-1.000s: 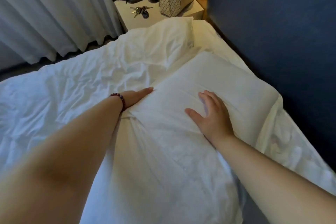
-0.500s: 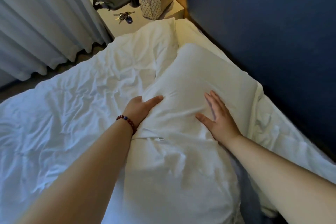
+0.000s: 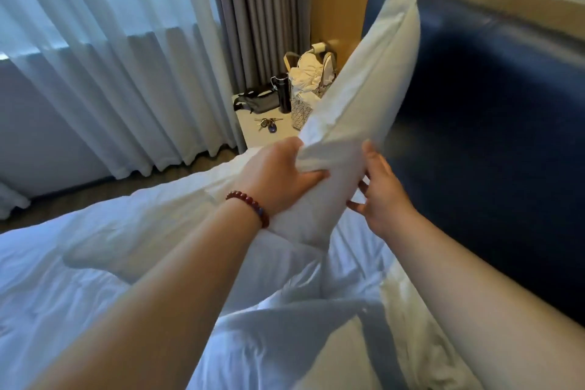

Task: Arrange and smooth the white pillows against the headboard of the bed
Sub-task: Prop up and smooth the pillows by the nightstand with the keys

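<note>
A white pillow (image 3: pixel 367 85) stands lifted on end in front of the dark blue padded headboard (image 3: pixel 493 142), its top corner high above the bed. My left hand (image 3: pixel 275 177), with a red bead bracelet on the wrist, grips the pillow's lower left edge, thumb and fingers bunching the fabric. My right hand (image 3: pixel 381 190) holds the pillow's lower right side, fingers partly hidden behind the cloth. A second white pillow (image 3: pixel 319 348) lies near me at the bottom of the view.
The rumpled white duvet (image 3: pixel 95 263) covers the bed to the left. Beyond the bed stands a nightstand (image 3: pixel 253 133) with keys (image 3: pixel 267 124), a black bottle (image 3: pixel 284 92), a dark pouch and a patterned bag. Sheer curtains (image 3: pixel 110 51) hang at left.
The pillow lay flat under my pressing hands; now both hands hold its near end and it is raised upright toward the headboard. The view has tilted up.
</note>
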Demonstrator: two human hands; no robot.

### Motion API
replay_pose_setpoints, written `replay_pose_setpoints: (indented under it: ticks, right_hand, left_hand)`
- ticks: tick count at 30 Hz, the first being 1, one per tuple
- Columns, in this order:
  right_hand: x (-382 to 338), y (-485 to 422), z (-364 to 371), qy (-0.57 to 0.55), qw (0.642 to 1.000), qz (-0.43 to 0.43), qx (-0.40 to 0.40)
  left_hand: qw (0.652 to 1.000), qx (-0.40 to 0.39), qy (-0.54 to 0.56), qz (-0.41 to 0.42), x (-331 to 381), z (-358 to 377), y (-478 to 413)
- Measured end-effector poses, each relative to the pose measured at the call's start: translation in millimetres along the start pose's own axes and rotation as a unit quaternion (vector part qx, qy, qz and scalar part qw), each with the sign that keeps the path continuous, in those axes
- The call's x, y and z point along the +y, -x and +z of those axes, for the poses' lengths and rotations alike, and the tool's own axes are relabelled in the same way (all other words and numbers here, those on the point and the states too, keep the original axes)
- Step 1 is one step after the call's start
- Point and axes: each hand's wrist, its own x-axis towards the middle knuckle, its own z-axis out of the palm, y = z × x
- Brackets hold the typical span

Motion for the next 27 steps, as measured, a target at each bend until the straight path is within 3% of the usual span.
replay_pose_setpoints:
  ticks: [4,7,9,12,16,18,20,23,25,27]
  right_hand:
    - [16.2,-11.9,-36.5,-0.007,0.989,0.146,0.025]
    - [55.6,-17.1,-62.8,0.005,0.975,0.209,0.069]
    - [75.1,-23.0,-79.0,0.010,0.972,0.199,0.123]
    - [86.0,-36.1,-86.3,0.066,0.975,0.116,0.178]
    - [89.1,-56.5,-94.3,0.074,0.965,0.107,0.228]
    - [98.6,-65.3,-113.8,0.089,0.953,0.130,0.258]
    - [115.4,-70.1,-137.2,0.105,0.952,0.132,0.257]
    - [133.5,-71.8,-160.7,0.131,0.955,0.131,0.230]
    - [137.2,-76.0,-164.1,0.133,0.955,0.125,0.234]
    - [138.8,-78.5,-160.0,0.121,0.956,0.125,0.235]
  left_hand:
    - [0.993,-0.105,-0.050,-0.017,-6.0,71.7,29.5]
    - [0.974,-0.209,0.011,-0.082,-11.9,125.5,49.9]
    - [0.969,-0.209,0.076,-0.106,-6.8,144.1,45.4]
    - [0.983,-0.137,0.030,-0.122,-13.0,164.7,19.5]
    - [0.965,-0.218,-0.040,-0.142,-10.1,211.3,27.1]
    - [0.963,-0.234,-0.008,-0.133,-3.2,237.1,43.0]
    - [0.955,-0.190,0.125,-0.192,-3.4,249.2,50.6]
    - [0.875,-0.034,0.329,-0.355,-7.0,243.4,53.0]
    - [0.875,0.036,0.288,-0.388,-15.3,237.0,55.9]
    - [0.902,0.036,0.165,-0.396,-30.1,229.8,59.7]
